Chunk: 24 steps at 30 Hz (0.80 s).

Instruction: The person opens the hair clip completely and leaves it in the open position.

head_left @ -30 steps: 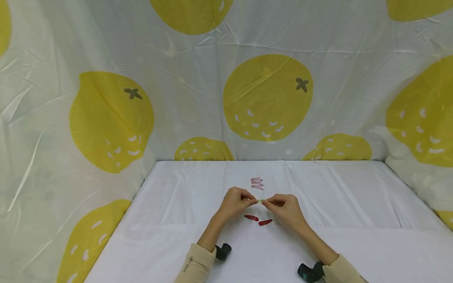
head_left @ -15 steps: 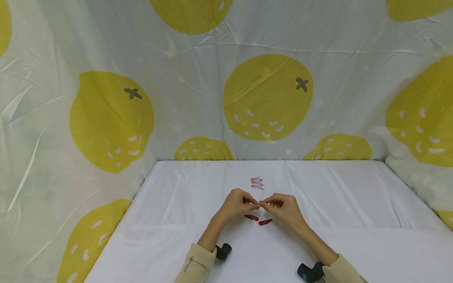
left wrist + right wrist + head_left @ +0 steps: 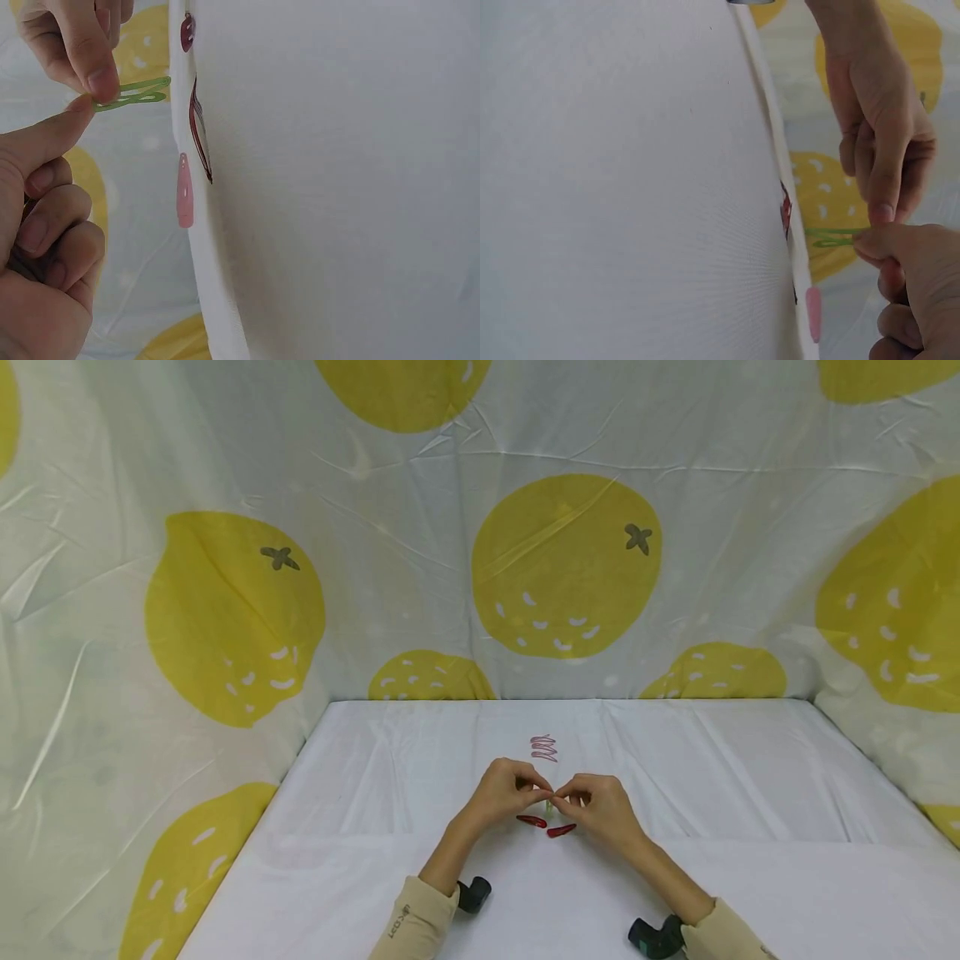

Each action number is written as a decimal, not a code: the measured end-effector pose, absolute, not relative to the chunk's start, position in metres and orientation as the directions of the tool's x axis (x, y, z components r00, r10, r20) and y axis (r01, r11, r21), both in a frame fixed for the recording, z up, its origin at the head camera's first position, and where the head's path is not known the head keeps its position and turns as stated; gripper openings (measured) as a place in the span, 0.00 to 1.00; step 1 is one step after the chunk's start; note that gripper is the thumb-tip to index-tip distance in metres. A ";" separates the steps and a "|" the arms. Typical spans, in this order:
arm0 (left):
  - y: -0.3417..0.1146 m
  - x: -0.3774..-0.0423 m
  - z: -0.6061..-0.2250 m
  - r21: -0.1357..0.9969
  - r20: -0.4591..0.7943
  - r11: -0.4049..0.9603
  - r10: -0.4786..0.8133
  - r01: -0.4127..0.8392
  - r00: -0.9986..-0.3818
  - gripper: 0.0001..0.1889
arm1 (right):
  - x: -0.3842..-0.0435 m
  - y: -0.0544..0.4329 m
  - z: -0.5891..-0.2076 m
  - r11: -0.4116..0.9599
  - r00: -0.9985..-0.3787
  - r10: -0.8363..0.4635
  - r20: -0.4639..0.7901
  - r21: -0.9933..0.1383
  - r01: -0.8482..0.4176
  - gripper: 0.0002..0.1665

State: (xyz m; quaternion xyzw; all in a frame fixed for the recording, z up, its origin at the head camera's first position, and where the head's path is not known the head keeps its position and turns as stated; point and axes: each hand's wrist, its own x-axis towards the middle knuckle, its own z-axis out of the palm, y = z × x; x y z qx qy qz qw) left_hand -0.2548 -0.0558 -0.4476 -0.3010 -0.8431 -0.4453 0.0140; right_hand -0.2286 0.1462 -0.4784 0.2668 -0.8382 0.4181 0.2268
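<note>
A green snap hair clip (image 3: pixel 549 808) is pinched at one end between the fingertips of my left hand (image 3: pixel 504 795) and my right hand (image 3: pixel 602 806), which meet in the middle. Its two arms stand apart in the left wrist view, where the clip (image 3: pixel 142 98) points away from the fingers. Fingertips hide its pinched end. Two red snap hair clips, one on the left (image 3: pixel 532 821) and one on the right (image 3: pixel 561 831), lie on the white table just below the hands.
Several pinkish hair clips (image 3: pixel 543 748) lie in a column beyond the hands; a pink one (image 3: pixel 184 191) shows in the left wrist view. A lemon-print curtain (image 3: pixel 405 568) stands behind the white table (image 3: pixel 712 768). Dark wrist cameras sit below both wrists.
The green clip, held crosswise between the two hands a second ago, has turned and now points down toward the red clips. The fingertips of both hands have come together.
</note>
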 end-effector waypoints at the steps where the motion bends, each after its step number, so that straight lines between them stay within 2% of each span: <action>1: -0.056 -0.255 -0.447 0.743 0.300 0.415 0.493 0.524 -0.817 0.02 | -0.228 0.146 -0.478 0.506 -0.770 -0.254 0.585 -0.598 -0.621 0.07; 7: -0.058 -0.255 -0.447 0.795 0.346 0.327 0.449 0.512 -0.824 0.02 | -0.227 0.145 -0.477 0.477 -0.908 -0.209 0.363 -0.773 -0.419 0.04; 14: -0.061 -0.258 -0.450 0.840 0.344 0.283 0.381 0.463 -0.858 0.02 | -0.228 0.143 -0.479 0.412 -0.968 -0.154 0.197 -0.878 -0.244 0.04; 17: -0.062 -0.259 -0.450 0.839 0.346 0.288 0.372 0.462 -0.861 0.02 | -0.228 0.143 -0.481 0.398 -0.976 -0.123 0.179 -0.892 -0.213 0.04; 24: -0.069 -0.260 -0.446 0.789 0.327 0.406 0.358 0.461 -0.875 0.03 | -0.228 0.143 -0.479 0.432 -0.967 -0.029 0.253 -0.869 -0.240 0.03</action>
